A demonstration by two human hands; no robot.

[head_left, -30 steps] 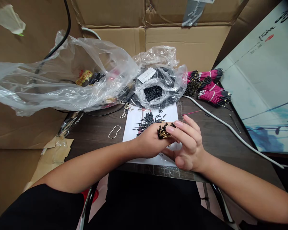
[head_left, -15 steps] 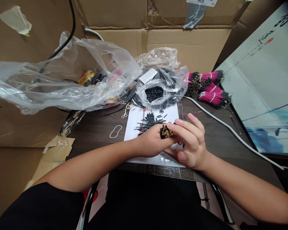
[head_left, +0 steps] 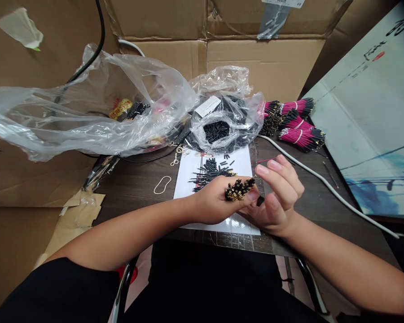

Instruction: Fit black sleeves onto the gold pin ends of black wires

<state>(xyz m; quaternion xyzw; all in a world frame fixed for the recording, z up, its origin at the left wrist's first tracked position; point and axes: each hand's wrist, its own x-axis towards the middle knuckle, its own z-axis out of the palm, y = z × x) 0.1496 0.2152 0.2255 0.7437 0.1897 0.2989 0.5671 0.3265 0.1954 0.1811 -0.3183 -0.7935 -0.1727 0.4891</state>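
My left hand (head_left: 208,204) is closed around a bundle of thin black-sleeved wires (head_left: 239,190). Their gold-coloured tips face me above the fist, and most of their length is hidden in the fingers. Right beside it, my right hand (head_left: 276,204) is turned palm up with its fingers apart. A small black end of something shows between the palm and the left fingers; whether the palm supports it I cannot tell. Behind the left hand, loose black-sleeved wires (head_left: 205,178) and short black sleeves (head_left: 211,164) lie on a white paper sheet (head_left: 185,181).
A clear plastic bag full of black sleeves (head_left: 217,131) stands behind the paper. Tied bundles of pink wires (head_left: 298,137) lie at the back right, near a white cable (head_left: 318,177). A large clear bag (head_left: 97,130) spreads left. A rubber band (head_left: 162,185) lies on the table.
My right hand has moved right and down, its fingertips coming away from the bundle's gold tips. The bundle has turned, so more of its tips show above the left fist.
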